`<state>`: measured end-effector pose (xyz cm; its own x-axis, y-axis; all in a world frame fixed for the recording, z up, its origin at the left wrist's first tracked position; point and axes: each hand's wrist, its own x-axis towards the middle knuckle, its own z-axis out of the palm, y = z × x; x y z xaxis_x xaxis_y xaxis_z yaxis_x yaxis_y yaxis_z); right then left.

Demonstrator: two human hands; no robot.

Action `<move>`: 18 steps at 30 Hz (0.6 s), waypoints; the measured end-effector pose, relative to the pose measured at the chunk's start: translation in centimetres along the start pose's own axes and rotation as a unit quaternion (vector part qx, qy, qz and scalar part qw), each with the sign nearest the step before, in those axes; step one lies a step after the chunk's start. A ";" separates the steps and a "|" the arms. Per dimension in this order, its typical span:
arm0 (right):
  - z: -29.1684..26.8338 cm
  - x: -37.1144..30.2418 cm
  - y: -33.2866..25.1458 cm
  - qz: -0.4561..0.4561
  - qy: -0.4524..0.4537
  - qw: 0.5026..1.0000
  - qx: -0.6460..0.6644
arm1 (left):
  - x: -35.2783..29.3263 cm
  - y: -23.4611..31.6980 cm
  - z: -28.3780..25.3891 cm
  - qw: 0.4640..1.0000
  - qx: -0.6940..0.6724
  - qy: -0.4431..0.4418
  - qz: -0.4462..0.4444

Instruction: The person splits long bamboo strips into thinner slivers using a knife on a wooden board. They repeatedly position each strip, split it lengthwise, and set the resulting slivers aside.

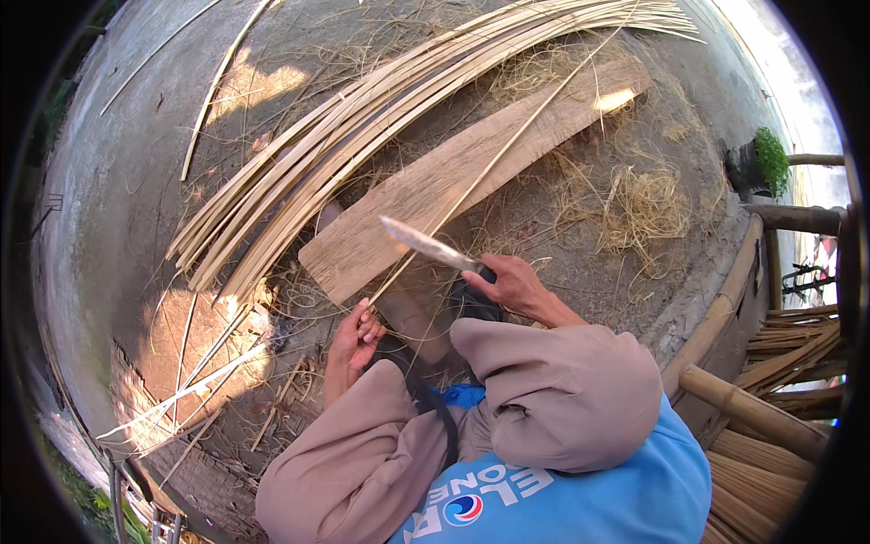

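Observation:
A long thin bamboo strip runs up and to the right across a wooden board. Its near end is pinched in the fingers of my left hand, just off the board's near left corner. My right hand grips the dark handle of a knife. The blade points left over the board's near edge, with its middle crossing the strip; whether it touches the strip I cannot tell. The blade tip is slightly blurred.
A bundle of split bamboo strips lies beyond the board. Curly shavings heap on the ground to its right. Bamboo rails and stacked strips stand at the right. A potted green plant is farther back. Loose strips lie at left.

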<state>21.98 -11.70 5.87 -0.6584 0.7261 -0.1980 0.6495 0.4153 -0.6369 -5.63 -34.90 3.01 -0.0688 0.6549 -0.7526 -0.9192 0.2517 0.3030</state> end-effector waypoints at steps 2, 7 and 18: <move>1.5 -1.8 -0.6 -0.112 0.036 0.992 -0.043 | -0.6 0.0 0.9 0.996 0.085 0.026 0.017; -9.4 7.2 10.5 0.247 0.228 0.940 0.057 | -0.3 -1.5 -0.6 0.987 0.143 0.030 0.069; -0.1 0.2 3.3 -0.038 0.079 0.995 -0.042 | 0.2 -2.5 -0.8 0.968 0.220 -0.006 0.117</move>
<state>24.07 -10.16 3.77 -0.6427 0.7656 -0.0283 0.6344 0.5111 -0.5799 -3.63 -35.96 1.61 -0.2489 0.7382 -0.6270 -0.6248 0.3723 0.6863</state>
